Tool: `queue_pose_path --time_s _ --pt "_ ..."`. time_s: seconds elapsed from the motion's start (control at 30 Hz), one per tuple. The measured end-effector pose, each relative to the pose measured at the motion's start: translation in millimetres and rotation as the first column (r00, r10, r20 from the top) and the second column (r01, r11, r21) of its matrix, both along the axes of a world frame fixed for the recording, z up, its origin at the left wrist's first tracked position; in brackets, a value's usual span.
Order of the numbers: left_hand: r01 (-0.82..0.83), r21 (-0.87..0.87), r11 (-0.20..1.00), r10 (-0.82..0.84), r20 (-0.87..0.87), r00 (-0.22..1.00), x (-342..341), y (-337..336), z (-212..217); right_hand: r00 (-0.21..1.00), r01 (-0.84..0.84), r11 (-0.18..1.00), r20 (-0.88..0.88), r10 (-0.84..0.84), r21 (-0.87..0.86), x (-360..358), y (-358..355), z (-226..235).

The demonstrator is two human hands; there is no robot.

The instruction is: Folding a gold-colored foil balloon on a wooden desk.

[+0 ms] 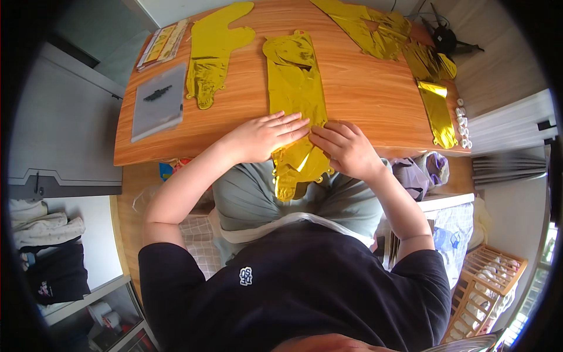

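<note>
A flat gold foil balloon (297, 82) lies lengthwise on the wooden table in front of me. Its near end hangs over the edge toward my lap, creased and shiny. My left hand (263, 136) rests on its left side with fingers stretched out and pointing right. Across from it, my right hand (347, 148) lies on the right edge of the foil, fingers extended toward the left one. The fingertips of both hands nearly meet. Each palm faces down, so the foil beneath is hidden.
Another flat gold balloon (218, 44) lies at the table's far left, near a clear plastic sheet (158, 111) with small black pieces and a paper stack (164, 44). More gold foil (363, 29) spreads along the right, beside a black device (444, 40) and small white rolls (461, 123).
</note>
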State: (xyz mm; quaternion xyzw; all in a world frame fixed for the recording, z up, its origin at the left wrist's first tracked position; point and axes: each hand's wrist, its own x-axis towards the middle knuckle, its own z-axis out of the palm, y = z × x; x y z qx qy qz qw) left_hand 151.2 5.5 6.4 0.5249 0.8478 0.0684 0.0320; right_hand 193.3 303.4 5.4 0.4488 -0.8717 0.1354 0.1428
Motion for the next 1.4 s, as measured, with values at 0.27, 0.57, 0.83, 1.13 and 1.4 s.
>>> queue_pose_path --time_s 0.27,0.57,0.83,1.13,1.4 --pt "0.029 -0.017 0.999 -0.028 0.029 0.999 -4 -3 0 0.966 0.115 0.915 0.259 -0.012 -0.386 0 5 -15" --pt "0.048 0.017 0.999 -0.049 0.031 0.998 -1 -2 2 1.0 -0.026 0.943 0.008 0.031 -0.333 -2 8 -18" --pt "0.057 -0.021 0.998 -0.057 0.004 0.998 -2 -3 0 0.994 -0.086 0.957 0.04 0.101 -0.276 -4 11 -17" --pt "0.039 0.004 0.999 -0.039 0.02 0.999 0 -2 -1 0.995 0.021 0.955 0.102 0.01 -0.296 -6 1 -12" --pt "0.047 0.006 0.999 -0.047 0.001 0.999 -1 -3 -2 0.993 0.031 0.962 0.118 0.002 -0.272 -7 -1 -6"
